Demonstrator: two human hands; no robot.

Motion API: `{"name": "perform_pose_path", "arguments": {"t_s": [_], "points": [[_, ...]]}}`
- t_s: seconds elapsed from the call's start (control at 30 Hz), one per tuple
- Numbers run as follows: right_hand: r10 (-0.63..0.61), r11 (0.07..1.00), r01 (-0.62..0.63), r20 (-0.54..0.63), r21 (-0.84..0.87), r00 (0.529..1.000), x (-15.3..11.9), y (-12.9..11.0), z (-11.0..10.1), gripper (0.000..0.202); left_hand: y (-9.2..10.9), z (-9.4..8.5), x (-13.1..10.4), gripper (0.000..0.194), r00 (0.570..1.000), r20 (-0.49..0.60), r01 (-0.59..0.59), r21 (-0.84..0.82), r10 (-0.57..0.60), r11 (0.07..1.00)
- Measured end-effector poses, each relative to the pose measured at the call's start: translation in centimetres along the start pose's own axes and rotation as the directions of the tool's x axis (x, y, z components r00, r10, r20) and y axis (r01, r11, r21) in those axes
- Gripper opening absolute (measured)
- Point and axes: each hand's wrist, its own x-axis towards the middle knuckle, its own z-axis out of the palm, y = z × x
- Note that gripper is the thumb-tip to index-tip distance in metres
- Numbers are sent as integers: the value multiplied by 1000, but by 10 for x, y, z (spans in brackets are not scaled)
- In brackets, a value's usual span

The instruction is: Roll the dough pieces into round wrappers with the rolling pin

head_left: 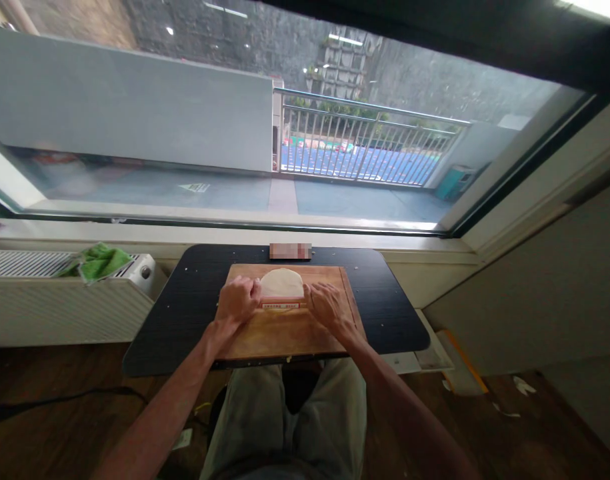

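Note:
A flattened round of pale dough (282,283) lies on the wooden cutting board (285,337). Across its near edge lies a wooden rolling pin (281,302) with a red-and-white printed label along its middle. My left hand (239,299) is closed in a fist round the pin's left end. At the opposite end, my right hand (329,305) rests over the pin, its fingers bent and pointing toward the dough. Both ends of the pin are hidden under my hands.
The board sits on a small black table (175,313) dotted with crumbs. A small blurred-out box (291,251) stands at its far edge. To the left, a green cloth (101,262) lies on a white radiator (59,307). A large window is ahead.

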Motion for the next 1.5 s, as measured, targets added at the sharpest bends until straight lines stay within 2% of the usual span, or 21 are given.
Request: {"name": "perform_pose_path", "arguments": {"t_s": [0.1, 0.17, 0.27, 0.4, 0.53, 0.67, 0.8, 0.93, 1.07, 1.2, 1.37, 1.5], "points": [[39, 998, -38, -20, 55, 999, 9, -9, 5, 47, -8, -5, 8, 56, 1000, 15, 0, 49, 0, 999], [73, 995, -68, -70, 66, 995, 10, -11, 11, 42, -8, -6, 11, 50, 999, 15, -36, 87, 35, 996], [96, 995, -91, -124, 42, 988, 9, -10, 21, 54, -7, -5, 15, 38, 998, 6, -68, 146, 68, 987], [142, 990, -141, -95, 14, 985, 11, -6, 28, 65, -8, -4, 21, 31, 998, 23, -54, 159, 51, 986], [157, 987, -154, -58, 45, 986, 29, 0, 24, 62, -9, -3, 37, 28, 998, 37, -44, 104, 40, 994], [147, 987, -145, -25, 63, 989, 58, 9, 17, 60, -8, 0, 61, 30, 999, 27, -43, 77, 41, 996], [160, 985, -151, -103, 84, 982, 81, 17, 15, 56, -7, 9, 83, 33, 999, 0, -38, 64, 38, 997], [181, 981, -169, -144, 96, 973, 91, 22, 15, 52, -8, 15, 94, 43, 999, 24, 23, 51, -25, 998], [166, 984, -157, -118, 80, 979, 91, 21, 16, 47, -8, 17, 91, 49, 993, 98, 53, 93, -62, 994], [137, 990, -135, -85, 30, 987, 84, 16, 18, 48, -7, 17, 76, 57, 983, 128, 114, 128, -131, 985], [125, 992, -124, -53, 20, 991, 64, 11, 24, 61, -3, 12, 51, 65, 969, 211, 96, 152, -127, 984], [157, 988, -157, -20, -1, 987, 41, 3, 26, 62, 3, 2, 27, 66, 968, 224, 68, 191, -111, 979]]}}
